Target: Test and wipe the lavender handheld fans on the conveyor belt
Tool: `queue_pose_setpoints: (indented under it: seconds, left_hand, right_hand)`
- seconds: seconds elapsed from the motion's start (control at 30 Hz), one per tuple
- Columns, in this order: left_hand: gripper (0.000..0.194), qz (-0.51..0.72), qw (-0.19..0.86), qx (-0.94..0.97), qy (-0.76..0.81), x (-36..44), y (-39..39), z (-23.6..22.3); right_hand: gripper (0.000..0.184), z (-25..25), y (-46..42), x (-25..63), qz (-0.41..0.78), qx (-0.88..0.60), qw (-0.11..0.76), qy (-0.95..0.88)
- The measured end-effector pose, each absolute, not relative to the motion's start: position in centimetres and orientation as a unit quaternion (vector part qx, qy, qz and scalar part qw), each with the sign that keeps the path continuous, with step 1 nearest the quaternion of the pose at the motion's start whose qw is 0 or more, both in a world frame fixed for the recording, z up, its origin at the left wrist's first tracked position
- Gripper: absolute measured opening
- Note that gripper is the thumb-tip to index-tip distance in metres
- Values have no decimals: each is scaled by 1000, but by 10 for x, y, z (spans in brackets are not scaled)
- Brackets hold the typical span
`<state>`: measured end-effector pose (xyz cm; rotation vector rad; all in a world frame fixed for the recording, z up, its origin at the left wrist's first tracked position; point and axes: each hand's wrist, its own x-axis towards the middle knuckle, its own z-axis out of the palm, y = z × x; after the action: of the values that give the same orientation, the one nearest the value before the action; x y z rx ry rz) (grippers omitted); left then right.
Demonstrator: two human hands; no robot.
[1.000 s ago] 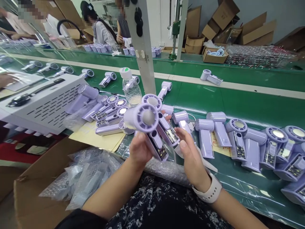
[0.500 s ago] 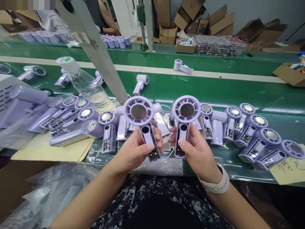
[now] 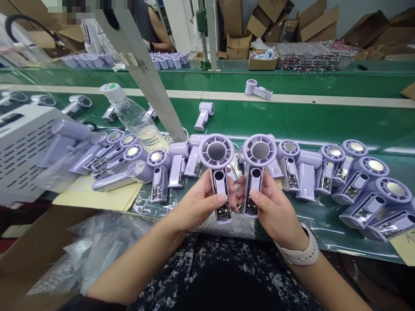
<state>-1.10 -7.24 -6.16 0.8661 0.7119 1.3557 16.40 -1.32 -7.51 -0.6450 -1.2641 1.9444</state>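
Note:
My left hand (image 3: 197,204) grips the handle of a lilac handheld fan (image 3: 217,160), held upright with its round head toward me. Beside it, my right hand (image 3: 275,208) grips a second lilac handheld fan (image 3: 259,157) the same way. The two fans stand side by side, almost touching, above the near edge of the green belt (image 3: 324,125). A white watch band sits on my right wrist. Small lit displays show low on both handles.
Several lilac fans (image 3: 353,181) lie in rows right and left of my hands. A water bottle (image 3: 136,119) and a slanted metal post (image 3: 145,73) stand at left, next to a white perforated box (image 3: 22,151). A carton of plastic bags (image 3: 81,255) sits lower left. Other people work across the belt.
The two fans were stacked and tilted in my hands a second ago; I have separated them, turned both upright and brought them closer together. The view shifted slightly.

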Motion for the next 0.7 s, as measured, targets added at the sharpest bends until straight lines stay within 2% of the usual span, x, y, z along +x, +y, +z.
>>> queue_pose_setpoints:
  seconds: [0.2, 0.4, 0.57, 0.7]
  left_hand:
    - [29, 603, 638, 369, 304, -12, -71, -60]
    - [32, 601, 638, 366, 314, -14, -70, -65]
    - [33, 619, 609, 323, 378, -14, -64, -72]
    - [35, 621, 609, 307, 387, -16, -64, -77]
  right_hand:
    - [26, -72, -15, 164, 758, -246, 368, -479]
    - [32, -76, -14, 166, 755, -247, 378, -475]
    - [23, -82, -15, 159, 771, -291, 381, -420]
    - [22, -88, -17, 157, 779, -294, 368, -413]
